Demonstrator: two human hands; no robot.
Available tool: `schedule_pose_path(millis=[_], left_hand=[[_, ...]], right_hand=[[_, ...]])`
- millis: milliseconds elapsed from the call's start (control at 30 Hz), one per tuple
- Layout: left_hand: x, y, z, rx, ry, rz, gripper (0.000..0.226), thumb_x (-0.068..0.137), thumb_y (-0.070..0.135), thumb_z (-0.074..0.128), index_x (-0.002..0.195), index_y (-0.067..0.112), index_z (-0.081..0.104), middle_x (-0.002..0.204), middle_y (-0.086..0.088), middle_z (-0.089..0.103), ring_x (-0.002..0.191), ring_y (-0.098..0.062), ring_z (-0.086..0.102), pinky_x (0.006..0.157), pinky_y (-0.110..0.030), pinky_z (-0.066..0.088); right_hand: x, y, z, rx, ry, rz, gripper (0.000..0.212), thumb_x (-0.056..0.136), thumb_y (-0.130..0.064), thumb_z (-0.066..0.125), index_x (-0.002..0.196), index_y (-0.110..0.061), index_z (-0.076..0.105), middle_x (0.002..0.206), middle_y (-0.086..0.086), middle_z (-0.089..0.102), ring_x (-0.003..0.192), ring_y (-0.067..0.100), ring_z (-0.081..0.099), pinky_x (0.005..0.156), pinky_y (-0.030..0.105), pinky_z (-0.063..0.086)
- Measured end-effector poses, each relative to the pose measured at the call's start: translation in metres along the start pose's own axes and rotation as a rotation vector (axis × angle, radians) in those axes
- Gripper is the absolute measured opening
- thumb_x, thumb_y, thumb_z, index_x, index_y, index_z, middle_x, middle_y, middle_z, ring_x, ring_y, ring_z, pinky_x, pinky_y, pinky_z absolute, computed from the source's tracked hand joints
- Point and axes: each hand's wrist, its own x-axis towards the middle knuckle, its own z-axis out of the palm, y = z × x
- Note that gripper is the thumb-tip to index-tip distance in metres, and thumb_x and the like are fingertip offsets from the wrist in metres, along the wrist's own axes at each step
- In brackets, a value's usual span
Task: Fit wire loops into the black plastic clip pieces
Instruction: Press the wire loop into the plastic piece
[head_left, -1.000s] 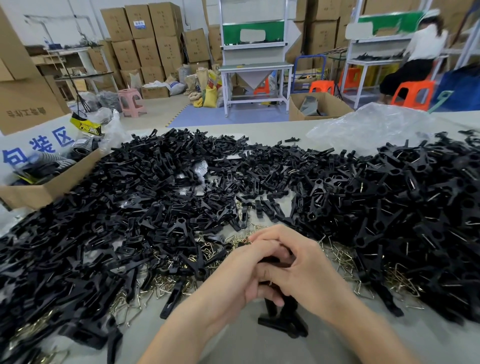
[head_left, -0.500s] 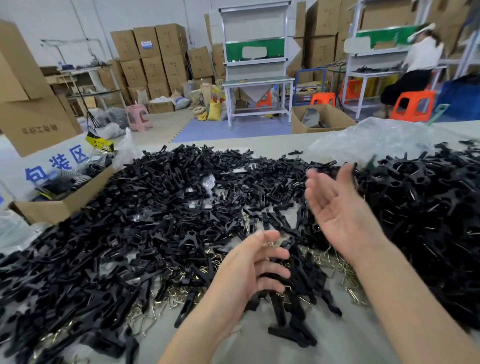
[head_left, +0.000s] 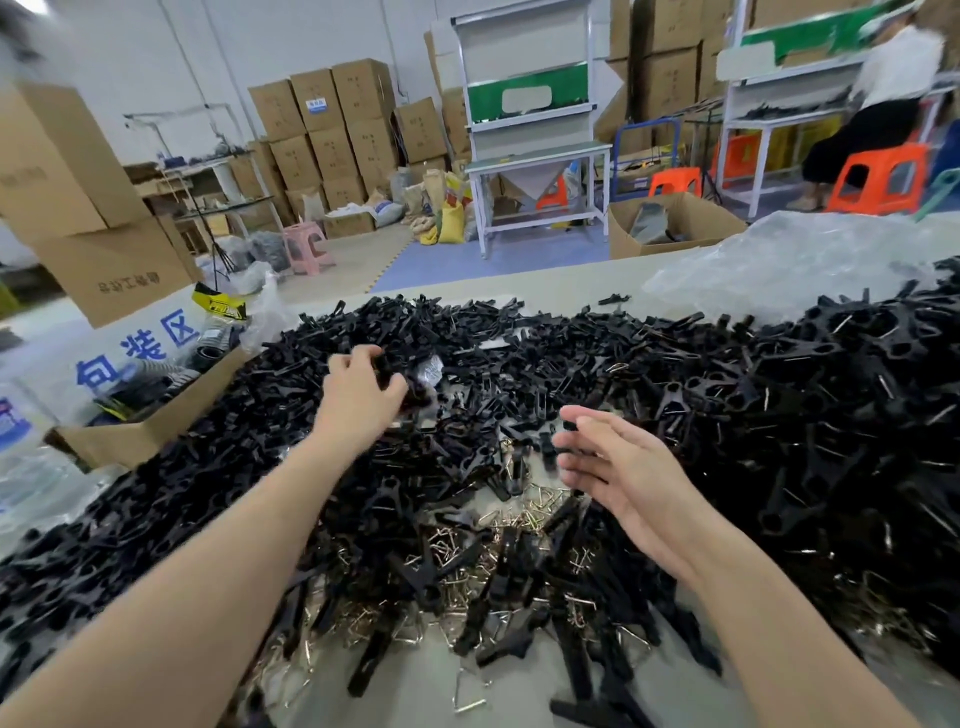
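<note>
Here our left hand (head_left: 358, 400) was stretched far out over the heap of black plastic clip pieces (head_left: 779, 415), its fingers (head_left: 363, 356) curled round a few of them near the top of the pile, though blur stopped us counting how many. We judged this a pick of fresh stock for the next fitting. Our right hand (head_left: 628, 473) hovered nearer, above the middle of the heap, palm turned inward, fingers (head_left: 587, 415) loosely spread and nearly straight, gripping nothing we could make out. A small dark bit showed by the fingertips, but we could not tell whether they touched it. That hand, we judged, was free to take a loop. The thin, brass-coloured bent wire loops (head_left: 524, 514) lay tangled under and between the clips, just below the right hand, within easy reach of both hands. The clips were matt, hard and flat with forked ends, and loosely interlocked, while the loops looked shiny, springy and angular. Both lay directly on the pale grey surface (head_left: 431, 680), with an open brown cardboard box (head_left: 150, 436) at its left edge and a crumpled clear plastic bag (head_left: 779, 260) beyond.
</note>
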Motion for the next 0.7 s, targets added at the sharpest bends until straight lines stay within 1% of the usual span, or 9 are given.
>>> schedule_pose_path(millis=[100, 167, 233, 333, 400, 433, 533, 633, 700], left_hand=[[0.043, -0.006, 0.003, 0.14, -0.021, -0.055, 0.077, 0.093, 0.052, 0.061, 0.155, 0.023, 0.025, 0.155, -0.018, 0.02, 0.138, -0.046, 0.03, 0.111, -0.055, 0.036], [0.071, -0.005, 0.004, 0.222, -0.071, -0.096, 0.095, 0.086, 0.068, 0.061, 0.158, 0.029, 0.013, 0.163, -0.016, 0.008, 0.146, -0.048, 0.017, 0.113, -0.061, 0.03], [0.098, -0.004, 0.008, 0.243, -0.133, -0.136, 0.109, 0.077, 0.081, 0.059, 0.159, 0.034, 0.005, 0.166, -0.015, -0.003, 0.15, -0.048, 0.006, 0.116, -0.065, 0.022], [0.12, -0.004, 0.016, 0.264, -0.23, -0.175, 0.119, 0.067, 0.091, 0.054, 0.159, 0.037, 0.001, 0.167, -0.014, -0.01, 0.15, -0.049, 0.001, 0.118, -0.066, 0.015], [0.123, -0.007, 0.03, 0.378, -0.248, -0.143, 0.113, 0.069, 0.092, 0.052, 0.158, 0.037, 0.008, 0.167, -0.013, -0.007, 0.148, -0.051, 0.01, 0.115, -0.067, 0.016], [0.121, -0.008, 0.038, 0.428, -0.218, -0.108, 0.107, 0.072, 0.09, 0.052, 0.156, 0.036, 0.014, 0.166, -0.014, -0.002, 0.145, -0.052, 0.016, 0.113, -0.066, 0.019], [0.111, -0.007, 0.048, 0.494, -0.103, 0.048, 0.081, 0.083, 0.074, 0.058, 0.145, 0.028, 0.035, 0.157, -0.014, 0.021, 0.132, -0.051, 0.035, 0.104, -0.059, 0.039], [0.091, -0.008, 0.043, 0.559, -0.083, 0.201, 0.061, 0.091, 0.056, 0.058, 0.139, 0.024, 0.038, 0.142, -0.013, 0.042, 0.12, -0.047, 0.045, 0.091, -0.054, 0.046], [0.071, -0.011, 0.039, 0.566, -0.091, 0.306, 0.051, 0.094, 0.043, 0.057, 0.137, 0.021, 0.039, 0.135, -0.012, 0.047, 0.115, -0.043, 0.048, 0.087, -0.052, 0.05]], right_hand=[[0.01, -0.001, -0.006, 0.082, -0.061, 0.066, 0.022, 0.103, -0.019, 0.055, 0.119, -0.012, 0.069, 0.092, 0.009, 0.075, 0.076, 0.019, 0.071, 0.068, 0.028, 0.06], [0.016, 0.0, -0.011, 0.137, -0.084, 0.095, 0.024, 0.103, -0.02, 0.055, 0.12, -0.012, 0.069, 0.096, 0.011, 0.076, 0.078, 0.02, 0.072, 0.068, 0.029, 0.06], [0.022, 0.002, -0.017, 0.179, -0.096, 0.105, 0.024, 0.103, -0.021, 0.055, 0.121, -0.012, 0.069, 0.098, 0.012, 0.076, 0.079, 0.021, 0.073, 0.067, 0.028, 0.06], [0.025, 0.006, -0.02, 0.201, -0.11, 0.092, 0.025, 0.102, -0.022, 0.056, 0.121, -0.013, 0.07, 0.099, 0.013, 0.076, 0.079, 0.022, 0.073, 0.067, 0.029, 0.06], [0.028, 0.008, -0.022, 0.208, -0.115, 0.088, 0.024, 0.102, -0.022, 0.057, 0.119, -0.013, 0.071, 0.1, 0.013, 0.076, 0.08, 0.022, 0.073, 0.068, 0.03, 0.06], [0.028, 0.009, -0.023, 0.208, -0.117, 0.087, 0.024, 0.102, -0.022, 0.057, 0.118, -0.014, 0.072, 0.101, 0.013, 0.076, 0.081, 0.023, 0.073, 0.068, 0.03, 0.06], [0.027, 0.009, -0.023, 0.202, -0.111, 0.079, 0.022, 0.101, -0.022, 0.057, 0.111, -0.016, 0.076, 0.103, 0.014, 0.076, 0.083, 0.023, 0.074, 0.069, 0.03, 0.06], [0.024, 0.007, -0.021, 0.189, -0.102, 0.071, 0.023, 0.102, -0.021, 0.057, 0.114, -0.015, 0.075, 0.102, 0.013, 0.077, 0.083, 0.023, 0.074, 0.069, 0.029, 0.06], [0.021, 0.005, -0.02, 0.174, -0.1, 0.065, 0.023, 0.103, -0.02, 0.056, 0.117, -0.014, 0.073, 0.102, 0.013, 0.076, 0.083, 0.022, 0.074, 0.069, 0.029, 0.06]])
